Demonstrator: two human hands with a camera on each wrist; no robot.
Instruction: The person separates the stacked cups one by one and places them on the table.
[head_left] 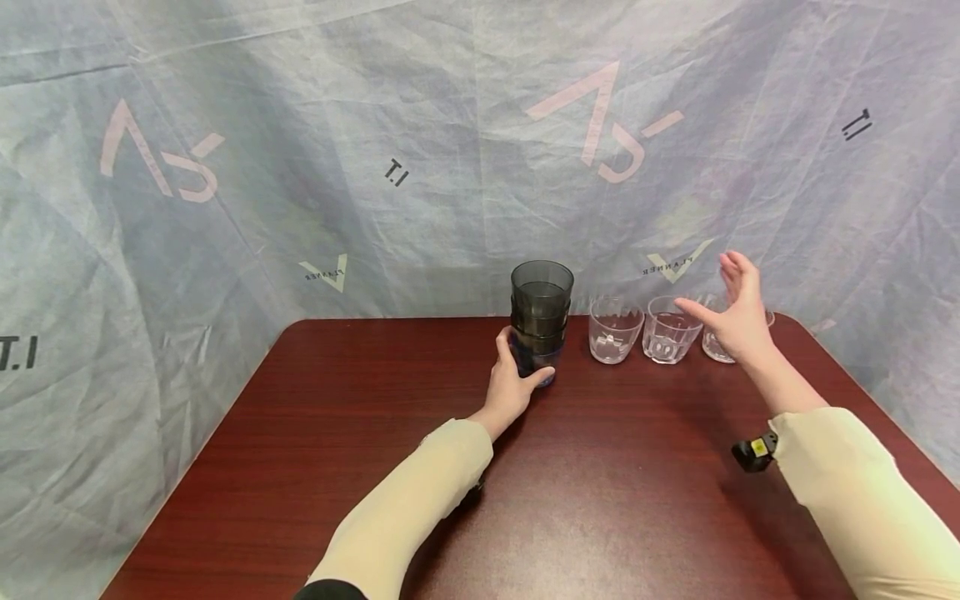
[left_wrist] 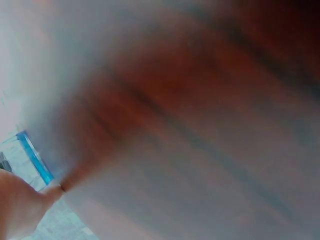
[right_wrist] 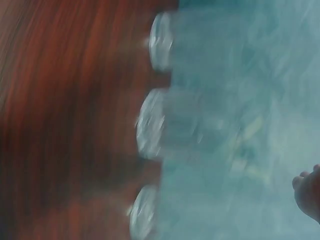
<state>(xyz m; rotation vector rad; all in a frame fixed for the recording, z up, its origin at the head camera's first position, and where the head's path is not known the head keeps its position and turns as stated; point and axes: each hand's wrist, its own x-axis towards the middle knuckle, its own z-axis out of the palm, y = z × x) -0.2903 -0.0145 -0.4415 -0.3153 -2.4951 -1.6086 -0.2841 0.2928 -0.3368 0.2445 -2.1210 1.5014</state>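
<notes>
My left hand (head_left: 513,387) grips the lower part of a stack of dark tinted cups (head_left: 542,300), fingers at its left side and thumb across the front. The lowest cup looks blue; in the left wrist view a blue strip of it (left_wrist: 35,157) shows beyond the thumb side of the hand (left_wrist: 22,205). Whether the stack touches the table cannot be told. My right hand (head_left: 738,312) is raised with fingers and thumb spread, holding nothing. It partly covers the rightmost clear cup (head_left: 716,343). To its left stand a middle clear cup (head_left: 670,333) and another clear cup (head_left: 615,333).
The dark red wooden table (head_left: 360,417) ends at the back against a hanging grey cloth (head_left: 450,167) with printed letters. The clear cups line up near that back edge, to the right of the stack. Both wrist views are badly blurred.
</notes>
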